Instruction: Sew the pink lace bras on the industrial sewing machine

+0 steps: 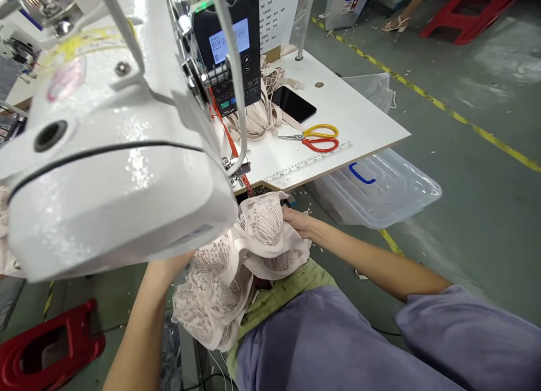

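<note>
Several pale pink lace bras [264,225] lie bunched over my lap, below the table's front edge and beside the sewing machine head [127,194]. On their right side, my right hand [298,222] is closed on the edge of the upper bra, its fingertips partly covered by fabric. My left hand [180,262] reaches in from the left of the bras. The machine head and the lace hide its fingers, so its grip cannot be seen.
On the white table [363,120] are scissors [315,137], a phone [295,103] and beige straps [257,120]. A control panel [228,47] stands behind. A lidded plastic box [380,182] sits below, right. Red stools [51,346] [469,13] stand on the floor.
</note>
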Tool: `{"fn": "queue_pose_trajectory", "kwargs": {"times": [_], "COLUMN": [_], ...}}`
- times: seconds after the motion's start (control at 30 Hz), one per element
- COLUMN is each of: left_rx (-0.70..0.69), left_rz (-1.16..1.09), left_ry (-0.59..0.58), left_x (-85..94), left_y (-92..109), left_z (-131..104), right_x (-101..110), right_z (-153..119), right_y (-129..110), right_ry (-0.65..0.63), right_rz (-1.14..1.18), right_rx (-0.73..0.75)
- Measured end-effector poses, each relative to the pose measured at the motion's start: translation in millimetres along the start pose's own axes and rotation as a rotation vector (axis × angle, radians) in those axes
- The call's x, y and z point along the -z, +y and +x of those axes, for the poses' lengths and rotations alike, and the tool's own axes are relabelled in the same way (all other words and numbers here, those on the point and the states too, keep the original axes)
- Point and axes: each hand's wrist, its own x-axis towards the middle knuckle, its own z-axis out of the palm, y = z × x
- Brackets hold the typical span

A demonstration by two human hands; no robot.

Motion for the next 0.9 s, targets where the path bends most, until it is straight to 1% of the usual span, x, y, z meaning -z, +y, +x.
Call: {"fn": "queue_pose_trajectory", "kwargs": {"times": [0.07, 0.1, 0.17, 0.2, 0.23, 0.27, 0.3, 0.33, 0.37, 0.4, 0.43, 0.47, 0.5, 0.53, 0.57, 0.6, 0.63, 0.67, 0.73, 0.8, 0.83, 0.9], "left_rx": [-0.043, -0.064, -0.084, -0.078, -0.075, -0.089, -0.144, -0.265, -0.427, -0.577, -0.654, -0.676, -0.625, -0.519, -0.386, -0.255, -0.138, -0.046, 0.064, 0.147, 0.197, 0.271], "left_rz": [0.041, 0.073, 0.165, 0.214, 0.252, 0.282, 0.285, 0.27, 0.24, 0.196, 0.172, 0.146, 0.125, 0.103, 0.067, 0.019, -0.028, -0.066, -0.111, -0.126, -0.138, -0.185], "left_ry": [-0.015, -0.015, 0.024, 0.094, 0.192, 0.298, 0.408, 0.433, 0.394, 0.331, 0.246, 0.15, 0.051, -0.043, -0.117, -0.162, -0.164, -0.129, 0.017, 0.126, 0.151, 0.154], "left_x": [0.3, 1.1, 2.2, 1.5, -0.9, -5.2, -11.6, -19.7, -28.7, -37.7, -45.6, -51.6, -55.3, -56.4, -55.5, -53.1, -50.0, -47.0, -43.1, -42.9, -43.6, -45.1], "left_y": [0.7, 1.8, 6.9, 11.7, 18.3, 26.5, 35.9, 45.9, 55.6, 64.0, 70.3, 73.6, 73.8, 71.1, 66.1, 59.5, 52.6, 46.1, 37.2, 34.9, 35.8, 39.4], "left_z": [-1.3, -4.8, -20.2, -32.3, -47.0, -63.4, -80.1, -96.0, -109.6, -119.9, -126.5, -129.2, -128.6, -125.3, -120.1, -113.8, -106.9, -99.8, -86.2, -74.4, -69.5, -62.1], "right_x": [0.5, 1.3, 2.0, 0.6, -3.1, -9.6, -19.3, -32.2, -47.6, -64.4, -81.2, -96.6, -109.2, -118.4, -123.8, -125.8, -125.2, -122.6, -115.5, -109.2, -107.1, -104.6], "right_z": [-5.7, -9.8, -21.1, -28.4, -36.6, -45.5, -54.5, -63.3, -71.3, -78.1, -83.3, -86.5, -87.7, -86.7, -83.6, -78.6, -72.1, -64.4, -47.6, -32.2, -26.0, -17.3], "right_y": [-13.0, -20.5, -36.7, -44.7, -52.1, -58.6, -64.0, -68.0, -70.7, -72.2, -72.7, -72.5, -71.8, -71.0, -70.1, -69.4, -68.8, -68.5, -68.7, -69.7, -70.5, -72.4], "right_ry": [0.058, 0.107, 0.23, 0.289, 0.331, 0.333, 0.286, 0.186, 0.039, -0.144, -0.336, -0.466, -0.524, -0.508, -0.433, -0.325, -0.21, -0.112, 0.005, 0.03, 0.023, 0.017], "right_rz": [0.002, -0.006, -0.04, -0.065, -0.096, -0.142, -0.209, -0.305, -0.419, -0.543, -0.657, -0.736, -0.802, -0.854, -0.902, -0.956, -1.014, -1.068, -1.117, -1.081, -1.05, -1.011], "right_rx": [0.039, 0.072, 0.164, 0.217, 0.272, 0.32, 0.354, 0.373, 0.376, 0.353, 0.325, 0.31, 0.315, 0.335, 0.364, 0.395, 0.417, 0.42, 0.386, 0.324, 0.298, 0.284]}}
